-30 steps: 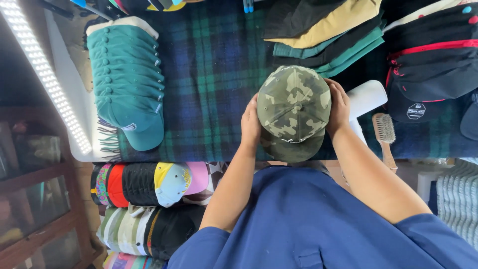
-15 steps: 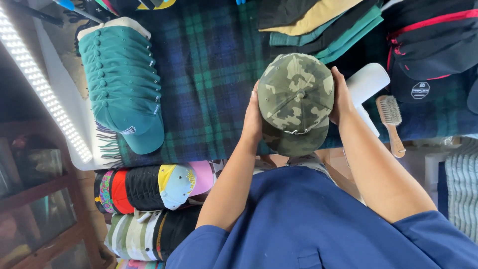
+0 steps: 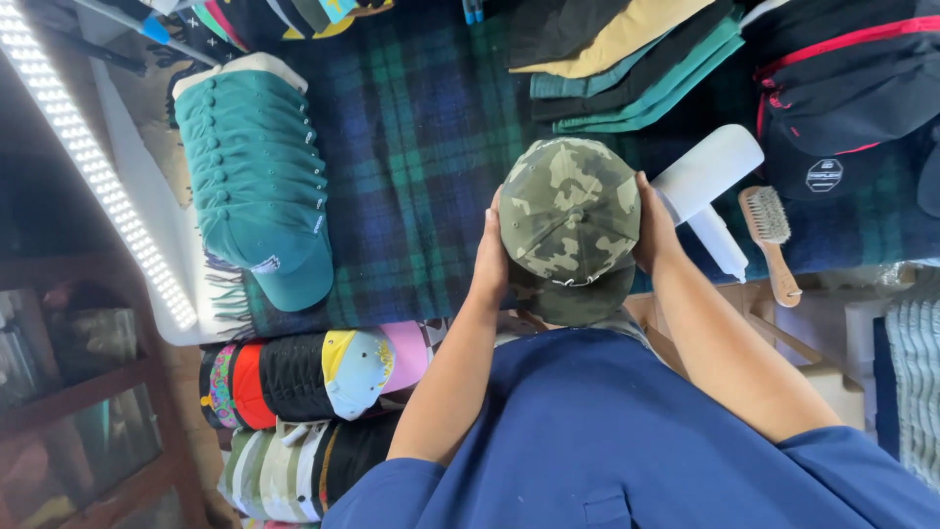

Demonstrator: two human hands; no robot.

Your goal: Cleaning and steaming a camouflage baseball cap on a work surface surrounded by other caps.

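Observation:
A camouflage cap [image 3: 571, 223] is held in front of my chest, crown up, its brim pointing toward me. My left hand [image 3: 489, 258] presses against the cap's left side and my right hand [image 3: 653, 222] cups its right side. Below the cap lies a dark green and blue plaid blanket [image 3: 421, 147] that covers the table. My fingers are mostly hidden behind the cap's crown.
A stack of teal caps [image 3: 257, 186] lies on the left of the blanket. A white spray bottle [image 3: 707, 186] and a wooden brush [image 3: 770, 235] lie on the right. Folded caps [image 3: 627, 59] and black bags [image 3: 842, 88] sit behind. Rows of multicoloured caps [image 3: 313, 367] hang below the table edge.
The view has shifted slightly, so the cap and hands sit a little higher and to the right in the frame. Both hands keep the same hold on the cap.

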